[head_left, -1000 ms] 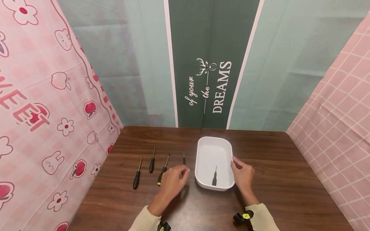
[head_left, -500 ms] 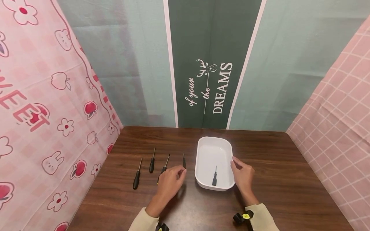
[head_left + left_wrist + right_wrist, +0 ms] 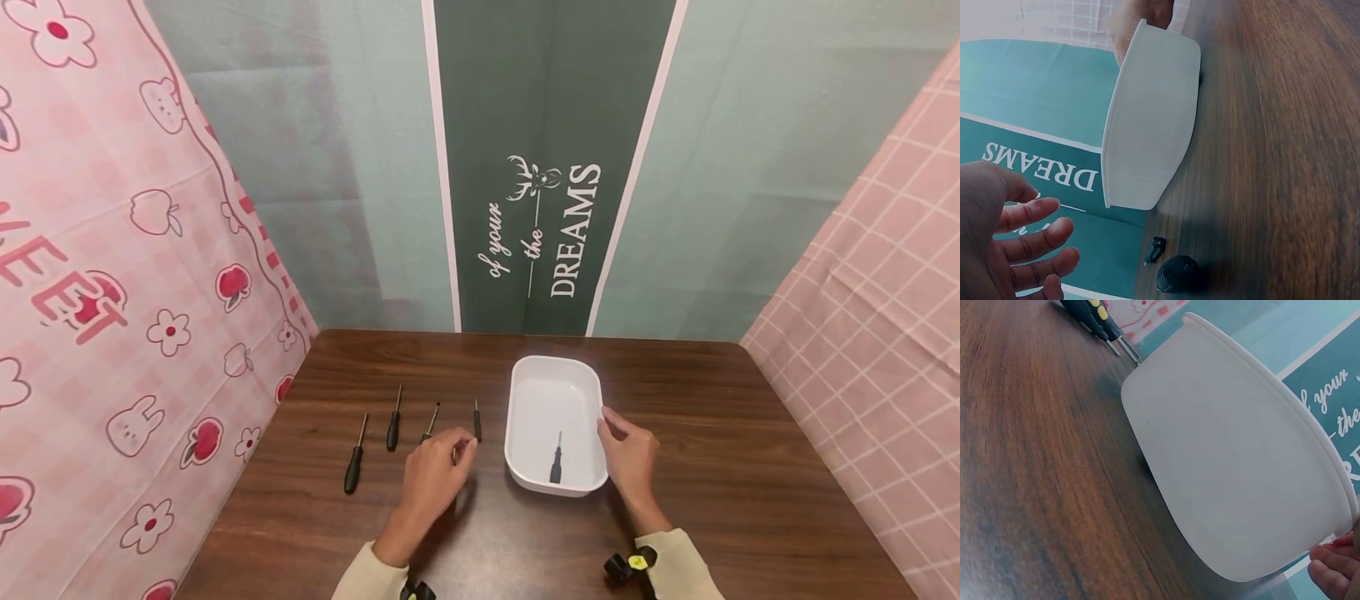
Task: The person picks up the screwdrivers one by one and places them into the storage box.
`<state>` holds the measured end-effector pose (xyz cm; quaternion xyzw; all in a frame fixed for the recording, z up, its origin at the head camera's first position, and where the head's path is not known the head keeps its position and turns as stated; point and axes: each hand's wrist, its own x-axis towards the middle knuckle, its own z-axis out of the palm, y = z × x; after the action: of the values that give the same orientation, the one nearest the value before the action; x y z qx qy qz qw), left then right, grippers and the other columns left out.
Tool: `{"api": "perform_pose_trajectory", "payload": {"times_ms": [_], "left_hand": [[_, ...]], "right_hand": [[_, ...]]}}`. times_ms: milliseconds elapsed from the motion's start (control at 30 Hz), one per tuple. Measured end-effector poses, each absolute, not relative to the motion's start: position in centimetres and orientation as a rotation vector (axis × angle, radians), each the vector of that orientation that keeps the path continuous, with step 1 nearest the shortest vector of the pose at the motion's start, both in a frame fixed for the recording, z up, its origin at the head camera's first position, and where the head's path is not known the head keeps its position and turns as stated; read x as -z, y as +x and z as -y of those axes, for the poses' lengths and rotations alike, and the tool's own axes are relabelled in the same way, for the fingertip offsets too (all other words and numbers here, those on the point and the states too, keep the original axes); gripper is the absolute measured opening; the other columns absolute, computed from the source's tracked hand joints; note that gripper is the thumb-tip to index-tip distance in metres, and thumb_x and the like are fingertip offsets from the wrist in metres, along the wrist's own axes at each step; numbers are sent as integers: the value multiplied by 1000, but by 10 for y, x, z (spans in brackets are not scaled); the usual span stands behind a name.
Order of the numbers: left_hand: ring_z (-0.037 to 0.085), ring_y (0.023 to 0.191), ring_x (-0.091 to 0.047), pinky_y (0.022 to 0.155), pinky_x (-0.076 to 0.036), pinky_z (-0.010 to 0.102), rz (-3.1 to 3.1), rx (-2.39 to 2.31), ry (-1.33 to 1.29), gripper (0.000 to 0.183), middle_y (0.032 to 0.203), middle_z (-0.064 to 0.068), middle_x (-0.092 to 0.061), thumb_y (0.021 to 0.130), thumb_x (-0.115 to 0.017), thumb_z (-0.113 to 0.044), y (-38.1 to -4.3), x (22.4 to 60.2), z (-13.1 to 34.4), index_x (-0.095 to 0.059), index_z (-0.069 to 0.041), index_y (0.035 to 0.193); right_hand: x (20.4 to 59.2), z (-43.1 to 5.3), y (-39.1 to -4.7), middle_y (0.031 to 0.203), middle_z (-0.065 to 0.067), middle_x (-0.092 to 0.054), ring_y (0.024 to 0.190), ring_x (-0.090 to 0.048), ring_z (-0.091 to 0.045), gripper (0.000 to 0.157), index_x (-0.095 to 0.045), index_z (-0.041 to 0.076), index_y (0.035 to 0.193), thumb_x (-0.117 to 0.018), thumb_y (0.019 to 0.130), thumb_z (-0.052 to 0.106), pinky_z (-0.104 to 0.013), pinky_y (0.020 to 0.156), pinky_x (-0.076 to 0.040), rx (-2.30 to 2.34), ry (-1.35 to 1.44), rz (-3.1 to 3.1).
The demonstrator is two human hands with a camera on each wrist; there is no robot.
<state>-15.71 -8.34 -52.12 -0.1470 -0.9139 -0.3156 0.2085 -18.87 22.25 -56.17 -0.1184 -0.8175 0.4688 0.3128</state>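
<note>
Fingers of left hand (image 3: 437,469) loosely bent, apart, holding nothing. Brown counter (image 3: 720,433) across lower frame. White tray (image 3: 551,402) right of centre, right hand (image 3: 632,458) pinching its right rim. Slim screwdriver (image 3: 477,423) lies just above left fingertips, left of tray, long axis near vertical in frame; left hand nearer. Counts: one tray; five screwdrivers: far-left screwdriver (image 3: 353,468), second screwdriver (image 3: 393,430), third screwdriver (image 3: 431,422) (handle hidden by left hand), slim one, inner screwdriver (image 3: 556,467) in tray.
</note>
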Motion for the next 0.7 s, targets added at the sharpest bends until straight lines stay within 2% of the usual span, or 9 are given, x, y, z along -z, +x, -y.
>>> {"api": "perform_pose_trajectory", "payload": {"times_ms": [700], "left_hand": [[-3,57,-46,53,-41,23,2549,855,-363,6,71,-16,-62,93,-73,-25,-156,527,94,-73,-24,87]], "right_hand": [[564,-221,-185,103,-13,-75,106,-70,-29,21,-78,1,105,-79,85,5,0,76,-38,-1273,-331,2171]]}}
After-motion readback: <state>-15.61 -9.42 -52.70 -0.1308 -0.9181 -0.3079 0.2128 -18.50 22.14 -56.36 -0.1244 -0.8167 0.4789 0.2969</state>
